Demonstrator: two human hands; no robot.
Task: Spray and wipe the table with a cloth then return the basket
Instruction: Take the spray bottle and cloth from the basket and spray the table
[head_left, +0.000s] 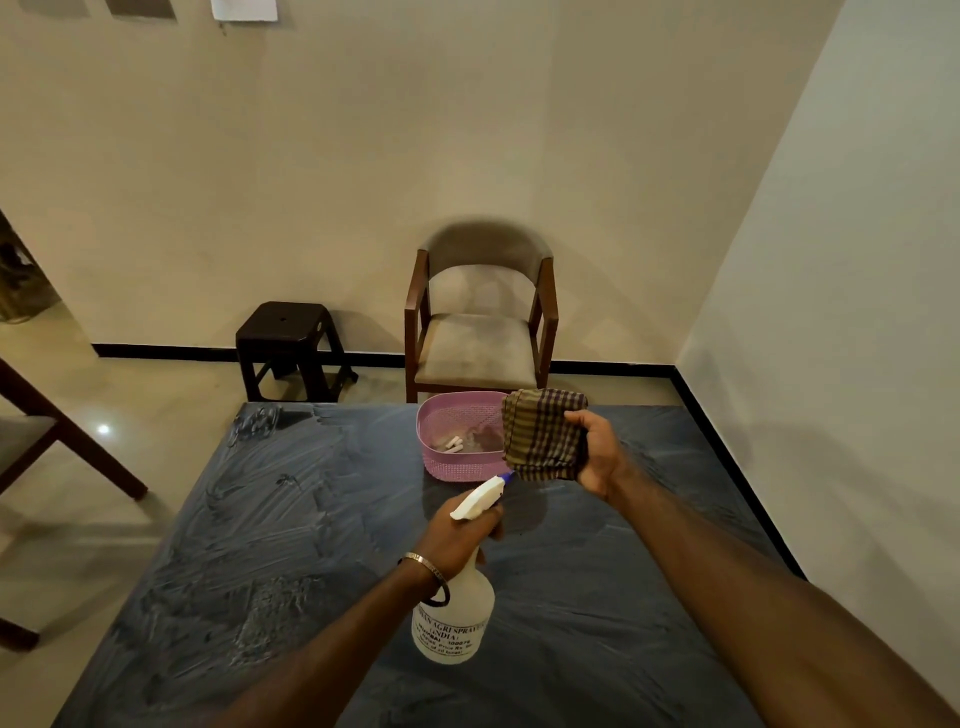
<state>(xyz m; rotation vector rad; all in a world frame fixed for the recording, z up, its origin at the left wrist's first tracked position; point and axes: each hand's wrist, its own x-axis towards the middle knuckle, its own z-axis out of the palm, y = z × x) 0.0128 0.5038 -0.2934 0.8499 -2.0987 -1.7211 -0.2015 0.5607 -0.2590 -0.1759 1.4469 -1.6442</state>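
My left hand (457, 535) grips the neck of a white spray bottle (454, 621), held above the dark table (260, 545). Its blue-tipped nozzle points toward a folded checked cloth (543, 434). My right hand (597, 454) holds that cloth up in the air, just right of a pink perforated basket (452, 465). The basket stands near the table's far edge and holds a few small white items. Streaky wipe marks cover the tabletop.
Beyond the table's far edge stand a wooden armchair (480, 322) and a dark stool (291, 348) against the wall. Part of another chair (47, 441) shows at the left. A small dark object (254, 421) lies at the table's far left corner. A wall runs close along the right.
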